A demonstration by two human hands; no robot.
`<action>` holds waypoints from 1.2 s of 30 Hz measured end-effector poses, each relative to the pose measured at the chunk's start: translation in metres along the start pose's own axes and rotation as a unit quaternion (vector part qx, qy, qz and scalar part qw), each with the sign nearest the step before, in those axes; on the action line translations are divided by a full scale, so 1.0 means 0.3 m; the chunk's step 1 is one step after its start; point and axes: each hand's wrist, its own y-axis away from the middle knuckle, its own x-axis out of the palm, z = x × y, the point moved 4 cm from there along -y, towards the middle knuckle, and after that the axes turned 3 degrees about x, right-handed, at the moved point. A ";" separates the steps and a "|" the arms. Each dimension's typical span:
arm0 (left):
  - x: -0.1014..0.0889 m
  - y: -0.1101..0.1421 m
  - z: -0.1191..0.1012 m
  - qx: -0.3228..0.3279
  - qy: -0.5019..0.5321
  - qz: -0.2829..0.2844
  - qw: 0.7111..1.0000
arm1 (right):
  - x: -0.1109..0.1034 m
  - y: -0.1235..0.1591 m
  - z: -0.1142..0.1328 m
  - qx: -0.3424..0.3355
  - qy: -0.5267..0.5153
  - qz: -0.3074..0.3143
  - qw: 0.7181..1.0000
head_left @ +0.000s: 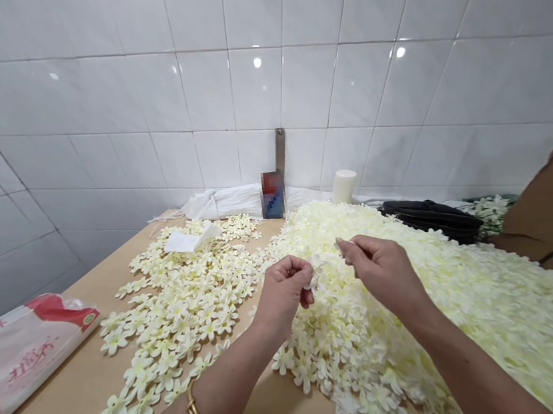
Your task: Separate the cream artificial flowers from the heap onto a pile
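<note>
Between the thumb and fingers of my left hand [287, 290] is a pale artificial flower [317, 270], pinched near its edge. My right hand [379, 268] is a short way to the right, thumb and forefinger pressed together; whatever sits at their tips is too small to make out. Both hands hover over a large heap of loose cream-white flowers [471, 317] that covers the right side of the table. To the left, a thinner spread of similar yellowish flowers [182, 299] lies flat on the brown tabletop [78, 399].
A red-and-white plastic package [27, 352] lies at the left. White paper [190, 239] rests on the left flowers. Along the tiled wall are a white bundle [225, 202], a blurred-out box [272, 195], a white cylinder [343, 186] and a black bag [434, 218]. Cardboard [552, 200] stands at right.
</note>
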 end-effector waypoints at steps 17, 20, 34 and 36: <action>0.003 -0.002 0.023 0.003 -0.038 0.009 0.999 | -0.166 -0.080 -0.113 0.032 0.276 -0.082 0.957; 0.003 -0.002 0.023 0.005 -0.038 0.011 0.999 | -0.185 -0.070 -0.084 -0.004 0.223 -0.138 0.965; 0.008 0.001 0.008 0.004 0.003 0.004 1.000 | 0.036 -0.006 -0.026 0.004 -0.012 0.132 0.991; -0.002 -0.006 0.014 -0.014 0.029 -0.015 0.999 | -0.024 -0.026 -0.042 -0.006 0.133 0.020 0.991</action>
